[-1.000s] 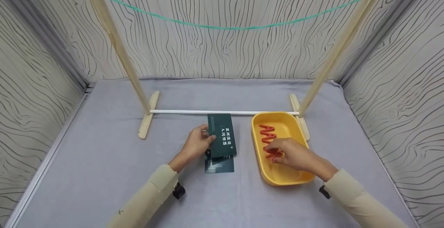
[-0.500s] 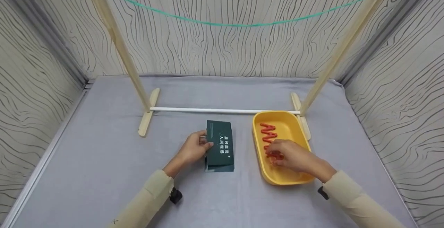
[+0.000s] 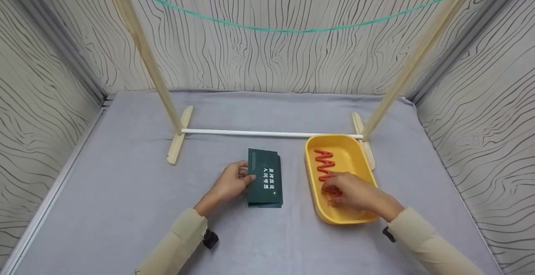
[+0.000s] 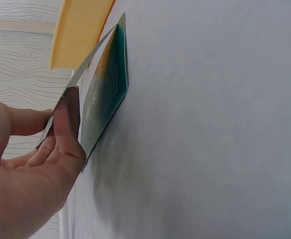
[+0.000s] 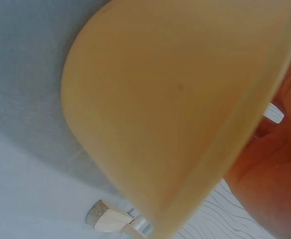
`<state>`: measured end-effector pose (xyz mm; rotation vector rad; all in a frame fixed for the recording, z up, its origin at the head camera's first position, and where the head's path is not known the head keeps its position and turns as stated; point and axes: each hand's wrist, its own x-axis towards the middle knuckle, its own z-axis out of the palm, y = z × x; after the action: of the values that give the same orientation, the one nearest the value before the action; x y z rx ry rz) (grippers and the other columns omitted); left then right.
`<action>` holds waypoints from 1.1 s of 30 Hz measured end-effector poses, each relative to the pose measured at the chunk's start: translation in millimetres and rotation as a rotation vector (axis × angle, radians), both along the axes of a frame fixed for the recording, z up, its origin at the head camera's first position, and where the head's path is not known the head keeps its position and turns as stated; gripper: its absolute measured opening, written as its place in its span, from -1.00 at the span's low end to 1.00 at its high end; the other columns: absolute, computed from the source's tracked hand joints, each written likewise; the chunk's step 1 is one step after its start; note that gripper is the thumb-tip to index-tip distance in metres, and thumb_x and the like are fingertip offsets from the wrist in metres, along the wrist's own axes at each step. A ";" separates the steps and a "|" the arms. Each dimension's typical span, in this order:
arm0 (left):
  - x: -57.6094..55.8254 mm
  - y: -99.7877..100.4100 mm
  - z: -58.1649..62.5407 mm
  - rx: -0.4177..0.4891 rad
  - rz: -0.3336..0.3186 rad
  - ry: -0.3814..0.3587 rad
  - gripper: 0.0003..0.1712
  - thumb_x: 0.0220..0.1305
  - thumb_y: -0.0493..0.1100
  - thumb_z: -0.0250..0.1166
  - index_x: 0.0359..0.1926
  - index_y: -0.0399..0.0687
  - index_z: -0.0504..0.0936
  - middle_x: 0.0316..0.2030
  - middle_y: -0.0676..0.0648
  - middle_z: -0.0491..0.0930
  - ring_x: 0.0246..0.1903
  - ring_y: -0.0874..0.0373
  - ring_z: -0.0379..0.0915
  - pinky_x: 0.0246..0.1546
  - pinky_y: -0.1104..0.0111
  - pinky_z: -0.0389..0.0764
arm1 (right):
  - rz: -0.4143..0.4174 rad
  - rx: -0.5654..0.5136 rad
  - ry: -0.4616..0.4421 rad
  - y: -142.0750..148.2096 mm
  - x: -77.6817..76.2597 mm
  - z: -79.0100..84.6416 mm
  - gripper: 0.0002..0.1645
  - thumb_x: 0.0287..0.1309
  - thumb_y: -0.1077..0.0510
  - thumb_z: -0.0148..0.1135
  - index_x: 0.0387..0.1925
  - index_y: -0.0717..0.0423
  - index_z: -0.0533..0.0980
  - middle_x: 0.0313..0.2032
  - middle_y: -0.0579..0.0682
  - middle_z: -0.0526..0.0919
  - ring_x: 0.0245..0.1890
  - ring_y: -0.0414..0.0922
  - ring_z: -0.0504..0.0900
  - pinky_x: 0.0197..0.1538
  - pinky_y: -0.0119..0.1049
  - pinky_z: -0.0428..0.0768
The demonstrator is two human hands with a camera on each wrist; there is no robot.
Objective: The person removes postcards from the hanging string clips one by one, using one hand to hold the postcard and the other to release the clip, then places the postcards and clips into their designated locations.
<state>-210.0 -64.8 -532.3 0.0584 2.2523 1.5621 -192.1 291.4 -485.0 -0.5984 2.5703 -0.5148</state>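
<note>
My left hand [image 3: 232, 179] pinches the left edge of a dark green card [image 3: 261, 195] with white characters. In the left wrist view this card slants above a second green card [image 4: 108, 82] lying on the cloth. From above, the lower card shows only as a strip at the right and near edges. Inside a yellow tray [image 3: 349, 214], my right hand [image 3: 355, 191] curls its thumb and fingers around a red clothespin [image 3: 333, 192], partly hidden by the fingers. Several more red clothespins [image 3: 324, 163] lie in a row along the tray's left side.
Behind the cards stands a wooden frame with a left post [image 3: 144, 53] and a right post [image 3: 418, 64]. A green string [image 3: 276, 30] sags between their tops, and a white rod [image 3: 250, 133] joins their feet. Grey cloth [image 3: 108, 174] covers the table; patterned walls surround it.
My left hand has brought the upper card down and nearer, so it now covers most of the lower card. The right hand stays in the tray and has shifted slightly nearer.
</note>
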 end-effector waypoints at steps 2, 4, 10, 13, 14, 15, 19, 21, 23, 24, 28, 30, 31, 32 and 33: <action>0.5 0.3 -1.0 -0.013 -0.006 0.015 -0.51 0.50 -0.29 0.25 0.39 -0.26 0.49 -0.06 -0.17 0.77 -0.24 0.20 0.68 -0.29 0.34 0.73 | 0.021 0.001 0.013 0.1 -0.4 -1.3 -0.66 0.19 0.14 0.54 0.01 -0.03 0.72 -0.12 -0.14 0.73 -0.09 -0.12 0.58 0.19 0.02 0.69; 1.2 0.6 -2.1 -0.025 -0.008 0.028 -0.52 0.50 -0.30 0.25 0.37 -0.30 0.50 -0.10 -0.16 0.78 -0.29 0.22 0.66 -0.34 0.38 0.70 | 0.035 0.004 0.023 0.2 -0.9 -3.0 -0.68 0.19 0.13 0.54 -0.01 -0.02 0.72 -0.15 -0.15 0.72 -0.12 -0.13 0.57 0.15 -0.02 0.68; 1.9 1.6 -5.0 -0.060 0.009 0.050 -0.52 0.48 -0.30 0.26 0.35 -0.34 0.52 -0.23 -0.10 0.75 -0.38 0.22 0.58 -0.43 0.41 0.60 | 0.023 0.010 0.009 0.9 -1.6 -6.0 -0.68 0.18 0.13 0.55 -0.02 -0.03 0.72 -0.21 -0.18 0.68 -0.15 -0.15 0.55 0.11 -0.09 0.68; 3.3 2.4 -4.1 -0.091 0.026 0.078 -0.51 0.46 -0.30 0.28 0.34 -0.38 0.52 -0.33 -0.07 0.69 -0.44 0.23 0.51 -0.48 0.42 0.53 | 0.031 0.011 0.015 1.4 -1.5 -6.8 -0.70 0.18 0.15 0.55 -0.04 -0.01 0.72 -0.23 -0.16 0.67 -0.17 -0.14 0.55 0.05 -0.13 0.67; 4.0 2.8 -3.9 -0.106 0.031 0.092 -0.51 0.46 -0.30 0.28 0.34 -0.39 0.53 -0.37 -0.06 0.66 -0.46 0.23 0.49 -0.50 0.43 0.50 | 0.037 0.010 0.019 1.6 -1.3 -7.0 -0.70 0.18 0.16 0.55 -0.04 -0.01 0.72 -0.24 -0.16 0.66 -0.17 -0.14 0.55 0.03 -0.14 0.67; 4.8 3.4 -3.7 -0.126 0.035 0.109 -0.50 0.45 -0.30 0.29 0.33 -0.40 0.53 -0.40 -0.04 0.63 -0.48 0.24 0.47 -0.51 0.44 0.48 | 0.041 0.010 0.025 1.7 -1.1 -7.3 -0.71 0.18 0.16 0.54 -0.05 0.00 0.72 -0.24 -0.15 0.66 -0.18 -0.13 0.55 0.03 -0.14 0.67; 8.6 6.1 -3.7 -0.212 0.048 0.175 -0.48 0.42 -0.28 0.34 0.32 -0.42 0.53 -0.52 0.01 0.56 -0.54 0.27 0.45 -0.57 0.48 0.42 | 0.053 0.015 0.042 1.6 0.0 -8.8 -0.72 0.19 0.17 0.53 -0.05 0.00 0.71 -0.23 -0.14 0.66 -0.17 -0.13 0.56 0.02 -0.16 0.67; 11.1 7.5 -2.9 -0.259 0.049 0.200 -0.45 0.41 -0.25 0.36 0.33 -0.43 0.52 -0.56 0.02 0.56 -0.58 0.28 0.45 -0.61 0.49 0.39 | 0.058 0.019 0.052 1.3 0.4 -9.2 -0.73 0.19 0.17 0.53 -0.06 0.01 0.71 -0.23 -0.14 0.65 -0.18 -0.14 0.56 0.00 -0.19 0.67; 13.6 9.2 -2.0 -0.307 0.050 0.221 -0.41 0.40 -0.23 0.39 0.34 -0.43 0.51 -0.59 0.01 0.58 -0.60 0.28 0.47 -0.63 0.49 0.39 | 0.063 0.024 0.057 1.0 0.6 -9.1 -0.73 0.19 0.17 0.54 -0.07 0.01 0.71 -0.24 -0.13 0.64 -0.20 -0.15 0.54 -0.05 -0.24 0.64; 14.8 10.2 -1.4 -0.333 0.050 0.227 -0.39 0.39 -0.21 0.40 0.35 -0.43 0.50 -0.58 0.00 0.60 -0.60 0.27 0.48 -0.63 0.48 0.40 | 0.070 0.025 0.063 0.9 0.6 -9.0 -0.73 0.18 0.17 0.54 -0.08 0.01 0.70 -0.25 -0.13 0.63 -0.21 -0.16 0.54 -0.07 -0.25 0.63; 18.7 14.4 0.0 -0.434 0.056 0.269 -0.33 0.33 -0.14 0.46 0.34 -0.43 0.51 -0.35 -0.20 0.78 -0.47 0.20 0.59 -0.50 0.37 0.58 | 0.082 0.033 0.076 1.1 0.7 -7.9 -0.71 0.16 0.15 0.56 -0.08 0.00 0.69 -0.28 -0.13 0.60 -0.24 -0.19 0.51 -0.13 -0.30 0.58; 19.9 16.1 0.1 -0.471 0.057 0.287 -0.30 0.31 -0.11 0.48 0.33 -0.43 0.52 -0.15 -0.31 0.80 -0.35 0.14 0.67 -0.37 0.28 0.69 | 0.097 0.032 0.095 1.6 0.8 -7.7 -0.72 0.16 0.15 0.56 -0.10 0.00 0.68 -0.30 -0.13 0.60 -0.26 -0.20 0.50 -0.16 -0.33 0.56; 20.3 16.7 -0.1 -0.485 0.059 0.297 -0.30 0.30 -0.10 0.49 0.32 -0.44 0.52 -0.07 -0.36 0.79 -0.29 0.11 0.70 -0.31 0.23 0.73 | 0.107 0.030 0.107 1.9 0.7 -7.9 -0.73 0.16 0.16 0.57 -0.11 0.01 0.68 -0.31 -0.13 0.59 -0.28 -0.21 0.49 -0.18 -0.34 0.54; 20.6 17.2 -0.5 -0.496 0.060 0.307 -0.29 0.29 -0.10 0.50 0.31 -0.45 0.52 -0.01 -0.39 0.76 -0.23 0.07 0.72 -0.25 0.18 0.76 | 0.118 0.028 0.121 2.2 0.6 -8.2 -0.74 0.16 0.16 0.57 -0.13 0.02 0.67 -0.32 -0.12 0.59 -0.30 -0.22 0.48 -0.20 -0.36 0.52; 20.7 17.5 -0.7 -0.503 0.061 0.311 -0.29 0.29 -0.09 0.50 0.31 -0.45 0.52 0.02 -0.41 0.75 -0.20 0.04 0.73 -0.22 0.13 0.77 | 0.129 0.025 0.136 2.3 0.4 -8.4 -0.74 0.15 0.17 0.56 -0.14 0.03 0.67 -0.33 -0.12 0.59 -0.31 -0.23 0.47 -0.22 -0.37 0.51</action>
<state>-189.3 -47.3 -533.0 0.0966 2.8519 1.0231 -191.6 293.7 -493.4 -0.8091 2.6377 -0.4110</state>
